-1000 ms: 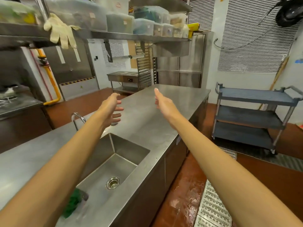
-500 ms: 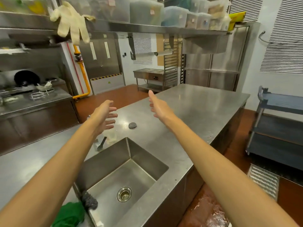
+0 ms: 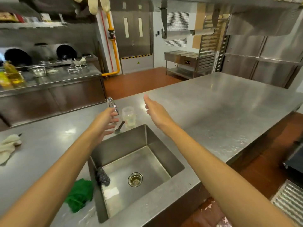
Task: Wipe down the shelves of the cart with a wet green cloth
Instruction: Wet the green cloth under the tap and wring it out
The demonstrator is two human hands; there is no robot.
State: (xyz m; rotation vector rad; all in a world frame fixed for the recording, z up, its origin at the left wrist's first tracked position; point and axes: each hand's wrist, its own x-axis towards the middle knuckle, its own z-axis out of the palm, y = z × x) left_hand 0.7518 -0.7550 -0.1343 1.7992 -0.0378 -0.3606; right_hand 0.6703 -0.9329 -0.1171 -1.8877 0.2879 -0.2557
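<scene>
A commercial kitchen in steel, with a long table [image 3: 221, 112] running across the view and a sink [image 3: 164, 154] sunk into its near end; both arms reach out over the basin. The left hand [image 3: 105, 122] is spread, fingers loose, just beside the curved tap [image 3: 112, 104], holding nothing; the right hand [image 3: 155, 110] is flat and open above the table, also holding nothing. The green cloth [image 3: 80, 195] lies crumpled on the table at the sink's left rim, close to the body, next to a dark scourer [image 3: 102, 177] hanging over the edge; neither hand touches it. I judge this the opening step, wetting the cloth; the next move calls for picking it up and bringing it under the tap. The cart is nearly out of view; a dark edge at the far right may be it, I cannot tell. A clear cup [image 3: 129, 117] behind the sink is blurred.
</scene>
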